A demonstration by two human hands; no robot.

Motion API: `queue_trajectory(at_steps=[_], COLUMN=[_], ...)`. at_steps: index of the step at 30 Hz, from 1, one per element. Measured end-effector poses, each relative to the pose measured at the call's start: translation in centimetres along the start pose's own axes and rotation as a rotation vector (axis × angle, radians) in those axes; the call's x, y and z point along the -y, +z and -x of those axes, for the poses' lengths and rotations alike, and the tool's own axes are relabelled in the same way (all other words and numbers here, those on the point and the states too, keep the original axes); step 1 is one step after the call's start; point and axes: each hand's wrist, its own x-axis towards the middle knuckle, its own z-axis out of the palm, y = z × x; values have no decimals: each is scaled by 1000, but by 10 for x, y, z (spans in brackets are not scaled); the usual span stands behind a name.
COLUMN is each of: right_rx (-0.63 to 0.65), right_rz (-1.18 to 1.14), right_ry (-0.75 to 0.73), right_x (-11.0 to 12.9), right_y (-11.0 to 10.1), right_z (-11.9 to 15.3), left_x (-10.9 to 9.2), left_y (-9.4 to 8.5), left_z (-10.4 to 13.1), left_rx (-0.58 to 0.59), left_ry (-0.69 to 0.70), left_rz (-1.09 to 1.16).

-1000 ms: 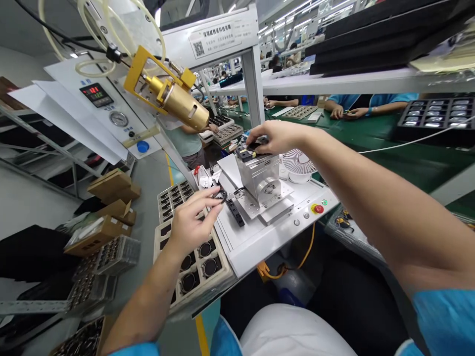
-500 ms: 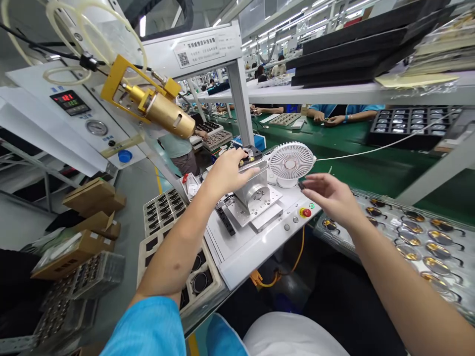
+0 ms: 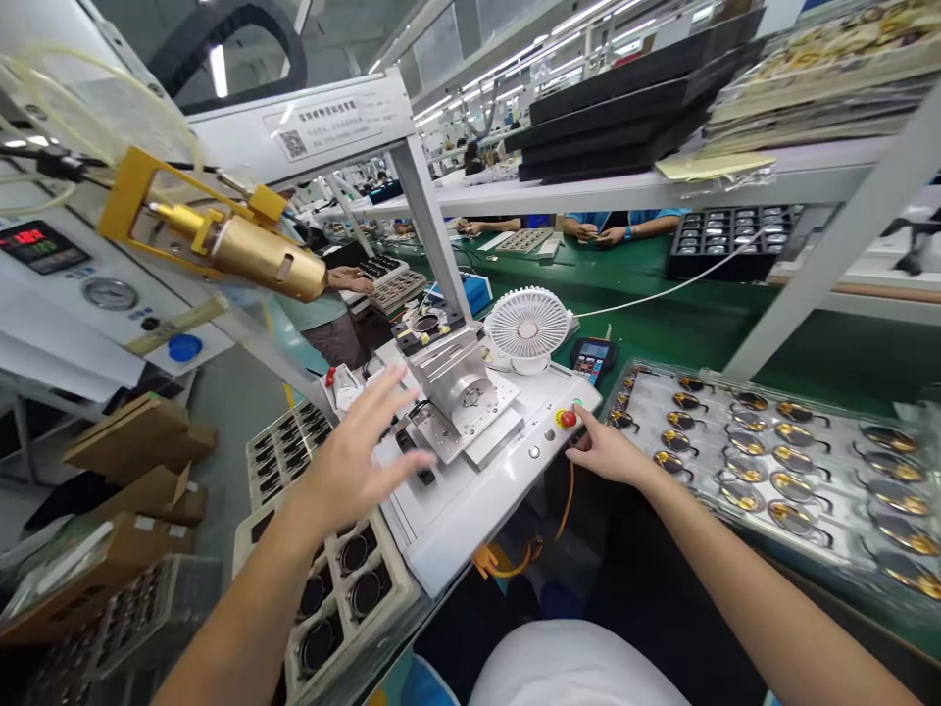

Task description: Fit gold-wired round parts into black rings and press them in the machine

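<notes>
My left hand (image 3: 360, 456) is in the air left of the metal fixture (image 3: 467, 387), fingers stretched and spread, holding nothing. On top of that fixture sits a dark holder with a round part (image 3: 426, 322) in it. My right hand (image 3: 610, 453) reaches to the front right corner of the white machine base (image 3: 477, 505). Its index finger is at the green-ringed button (image 3: 578, 403), beside the red emergency stop button (image 3: 569, 418); contact is hard to make out. The right thumb is apart from that finger, below the panel edge.
A white fan (image 3: 529, 328) and a dark handheld controller (image 3: 594, 359) stand behind the panel. Round parts with dark tails fill a clear tray (image 3: 706, 490) at right; round black parts lie in a tray (image 3: 401, 579) at left. A gold cylinder (image 3: 269, 257) hangs upper left.
My left hand has left the fixture's top and drawn back to the left, fingers spreading. My right hand has moved from beside the fan down to the buttons. The camera view has turned right.
</notes>
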Motion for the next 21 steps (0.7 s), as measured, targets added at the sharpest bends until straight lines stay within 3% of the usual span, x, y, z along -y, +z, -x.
queue_trajectory(at_steps=[2,4,6,8,11,14,18,21], right_rx=[4,7,1,1,59,44,-106,-153], right_rz=[-65,-137,-186,-231,-480,-685,-668,-622], right_ry=[1,8,12,6,-170,-454,-585,-673], right_x=[-1,-3,-4,-3,2,10,20,22], right_y=[-5,-11,-13,-4,27,65,94,88], right_z=[-2,-2,5,21,55,83,97,94], left_x=[-12,-22,-30,-38,-52,-68,-80,-80], left_y=[7,25,56,97,165,216,243,246], left_z=[40,75,101,118,126,122,110,104], left_rx=[41,123,218,239,154,12,-136,-176], left_ry=[4,-58,-177,-375,-648,-734,-755,-786], left_rz=[75,213,377,579,1020,1420,1692,1726])
